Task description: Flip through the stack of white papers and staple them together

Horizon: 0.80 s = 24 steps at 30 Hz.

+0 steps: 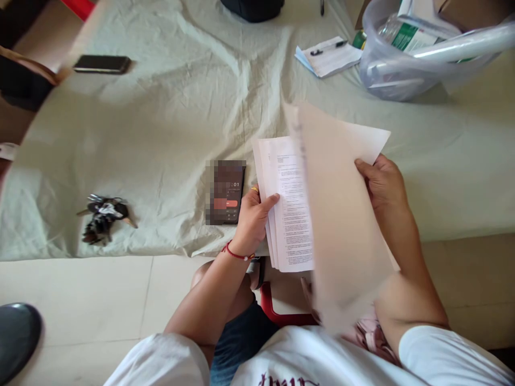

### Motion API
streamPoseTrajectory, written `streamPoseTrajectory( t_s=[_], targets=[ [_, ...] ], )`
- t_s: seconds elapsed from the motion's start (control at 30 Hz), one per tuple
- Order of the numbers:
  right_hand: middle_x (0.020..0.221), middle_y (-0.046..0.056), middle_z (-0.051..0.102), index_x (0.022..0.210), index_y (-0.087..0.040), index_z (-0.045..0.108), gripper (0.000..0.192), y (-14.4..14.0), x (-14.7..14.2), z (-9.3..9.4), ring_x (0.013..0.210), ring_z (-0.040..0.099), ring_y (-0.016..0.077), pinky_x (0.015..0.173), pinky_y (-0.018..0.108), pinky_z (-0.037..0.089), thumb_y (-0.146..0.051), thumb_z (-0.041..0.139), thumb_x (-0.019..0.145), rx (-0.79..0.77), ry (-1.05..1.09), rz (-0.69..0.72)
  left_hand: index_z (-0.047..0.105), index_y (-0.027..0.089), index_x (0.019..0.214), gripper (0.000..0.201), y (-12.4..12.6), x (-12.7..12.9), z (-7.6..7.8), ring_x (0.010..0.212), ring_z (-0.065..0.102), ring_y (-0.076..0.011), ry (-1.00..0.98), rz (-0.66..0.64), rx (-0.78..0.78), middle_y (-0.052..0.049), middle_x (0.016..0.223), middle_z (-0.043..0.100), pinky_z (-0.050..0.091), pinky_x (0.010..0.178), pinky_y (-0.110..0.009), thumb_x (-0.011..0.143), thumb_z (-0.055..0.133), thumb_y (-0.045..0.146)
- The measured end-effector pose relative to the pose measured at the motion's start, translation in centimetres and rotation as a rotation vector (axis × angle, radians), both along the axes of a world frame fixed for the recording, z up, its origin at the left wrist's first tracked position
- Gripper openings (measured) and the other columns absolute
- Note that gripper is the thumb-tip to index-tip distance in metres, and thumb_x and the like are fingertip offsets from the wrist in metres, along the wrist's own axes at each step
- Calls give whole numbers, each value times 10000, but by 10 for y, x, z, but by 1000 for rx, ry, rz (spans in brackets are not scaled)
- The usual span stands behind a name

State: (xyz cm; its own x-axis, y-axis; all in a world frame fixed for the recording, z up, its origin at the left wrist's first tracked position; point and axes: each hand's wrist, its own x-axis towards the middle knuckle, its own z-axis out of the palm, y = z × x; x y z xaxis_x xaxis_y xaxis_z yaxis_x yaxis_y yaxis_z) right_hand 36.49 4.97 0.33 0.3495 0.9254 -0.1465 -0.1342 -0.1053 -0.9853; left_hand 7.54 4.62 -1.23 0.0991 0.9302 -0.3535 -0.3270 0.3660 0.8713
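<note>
A stack of printed papers [295,214] is held up at the table's front edge. My left hand [253,217] pinches its left side, thumb on top of the printed page and fingers underneath. On the right, my right hand [382,179] grips other sheets by their edge, thumb on top. A blank-looking sheet [341,214] stands up between the hands, blurred by motion, and covers the right part of the printed page. Just left of my left hand lies a phone [231,195] with its screen lit, partly pixelated.
On the pale tablecloth [173,134] lie a bunch of keys [107,214] at left and a dark phone [102,64] farther back. A pen [328,48] rests on folded papers [336,59], beside a clear plastic basket [396,80] holding a bottle and papers. A black bag-like object [253,8] sits at the far edge.
</note>
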Motion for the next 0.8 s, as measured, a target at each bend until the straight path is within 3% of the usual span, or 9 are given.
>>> streamPoseTrajectory(
  t_s=[0.13, 0.3, 0.63, 0.8],
  targets=[
    [1206, 74, 842, 1131, -284, 762, 471, 8, 2, -6, 1214, 790, 354, 1076, 562, 657, -528, 919, 761, -2, -177, -52, 744, 208, 1073, 456, 0, 2, 2, 1010, 840, -304, -5, 9, 0, -92, 1093, 880, 683, 946, -457, 718, 993, 348],
    [1125, 79, 843, 1095, -261, 733, 565, 15, 5, -15, 1144, 808, 343, 1006, 545, 681, -606, 939, 697, 4, -208, -45, 745, 201, 1077, 462, 0, 4, 7, 1032, 853, -349, -4, -6, 5, -106, 1043, 877, 693, 929, -483, 702, 980, 335],
    [1014, 52, 843, 1040, -264, 783, 425, 18, 14, -30, 874, 796, 298, 887, 520, 696, -430, 929, 677, -59, -337, -135, 743, 198, 1086, 473, -1, 3, 5, 913, 839, -298, 32, 18, -9, -101, 1070, 878, 682, 842, -439, 717, 986, 366],
    [987, 51, 843, 1002, -277, 785, 358, 21, 16, -35, 842, 792, 309, 877, 541, 700, -350, 879, 664, -85, -389, -169, 740, 210, 1076, 518, -2, 2, 3, 935, 838, -293, 33, 17, -17, -87, 1081, 882, 682, 827, -413, 682, 1019, 396]
  ],
)
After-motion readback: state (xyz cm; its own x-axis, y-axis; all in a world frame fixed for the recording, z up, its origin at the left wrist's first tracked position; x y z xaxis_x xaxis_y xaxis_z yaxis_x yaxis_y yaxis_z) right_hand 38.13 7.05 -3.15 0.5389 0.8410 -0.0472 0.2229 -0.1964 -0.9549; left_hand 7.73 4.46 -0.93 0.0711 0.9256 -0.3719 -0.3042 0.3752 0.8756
